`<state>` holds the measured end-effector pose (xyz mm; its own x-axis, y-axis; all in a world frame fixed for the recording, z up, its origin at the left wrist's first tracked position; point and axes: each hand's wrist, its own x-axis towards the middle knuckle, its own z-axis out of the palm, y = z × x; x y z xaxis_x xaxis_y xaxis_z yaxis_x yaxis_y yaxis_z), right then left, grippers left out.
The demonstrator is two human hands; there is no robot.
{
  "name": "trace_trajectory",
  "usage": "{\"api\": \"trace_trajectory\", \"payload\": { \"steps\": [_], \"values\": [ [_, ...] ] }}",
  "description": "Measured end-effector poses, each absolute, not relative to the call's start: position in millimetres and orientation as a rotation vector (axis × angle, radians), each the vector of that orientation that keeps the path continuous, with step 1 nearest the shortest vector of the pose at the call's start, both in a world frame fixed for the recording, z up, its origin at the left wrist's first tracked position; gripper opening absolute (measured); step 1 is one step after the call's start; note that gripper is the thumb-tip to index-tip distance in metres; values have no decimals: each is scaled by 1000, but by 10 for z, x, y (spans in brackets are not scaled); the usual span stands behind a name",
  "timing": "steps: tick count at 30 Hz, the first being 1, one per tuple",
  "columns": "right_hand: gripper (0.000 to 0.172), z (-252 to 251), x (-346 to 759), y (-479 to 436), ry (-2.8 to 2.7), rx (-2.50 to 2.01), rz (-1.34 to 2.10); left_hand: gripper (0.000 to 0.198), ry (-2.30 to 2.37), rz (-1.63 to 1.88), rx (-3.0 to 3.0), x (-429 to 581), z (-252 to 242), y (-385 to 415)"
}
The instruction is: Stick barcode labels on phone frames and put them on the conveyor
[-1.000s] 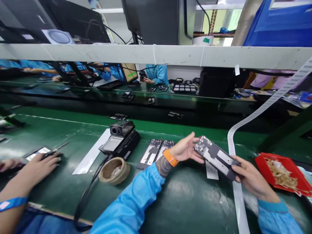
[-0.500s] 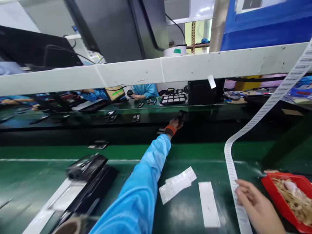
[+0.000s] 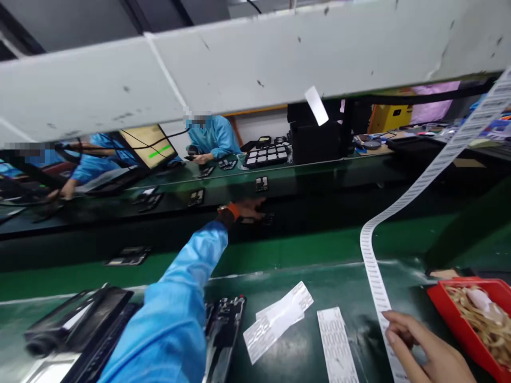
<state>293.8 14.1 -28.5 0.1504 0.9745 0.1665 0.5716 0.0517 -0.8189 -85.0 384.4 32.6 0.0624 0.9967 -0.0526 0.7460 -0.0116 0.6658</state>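
My left arm in a blue sleeve stretches far forward. My left hand, with an orange wristband, lies with its fingers stretched out on the dark conveyor belt, touching a dark phone frame. My right hand is at the bottom right, fingers curled and pinching the edge of the long white label strip that hangs down from the upper right. Another phone frame lies on the green table beside my left sleeve.
A red tray of pale strips sits at the right. Two white backing papers lie in front. A black scanner stand is at the lower left. A white beam crosses overhead. People in blue coats work across the belt.
My view has tilted down and shifted right. My left hand has come lower and left along the belt and now lies flat. My right hand's fingers have curled onto the strip.
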Motion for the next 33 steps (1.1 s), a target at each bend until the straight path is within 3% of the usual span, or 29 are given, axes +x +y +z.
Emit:
{"api": "trace_trajectory", "payload": {
  "steps": [7, 13, 18, 21, 25, 28, 33],
  "values": [
    [32, -166, 2749, 183, -1567, -1648, 584, 21, 1726, 469, 1945, -859, 450, 3380],
    [31, -78, 2675, 235, -1450, -1549, 758, 58, 1666, 541, 2071, -427, 753, 2517],
    [56, 13, 2131, 250, -1188, -1146, 1143, 65, 1311, 905, 2019, 395, 447, 1086],
    [50, -40, 1984, 287, -1202, -1170, 1026, 66, 1154, 983, 1799, 613, 282, 587],
    [38, -158, 2109, 297, -1183, -1271, 1025, 75, 712, 681, 1354, 533, 138, 505],
    [30, -173, 2190, 295, -1224, -1348, 1006, 68, 613, 680, 1123, 515, 31, 482],
    [48, -94, 2150, 240, -1361, -1471, 882, 35, 874, 969, 1063, 727, -99, 362]
  ]
}}
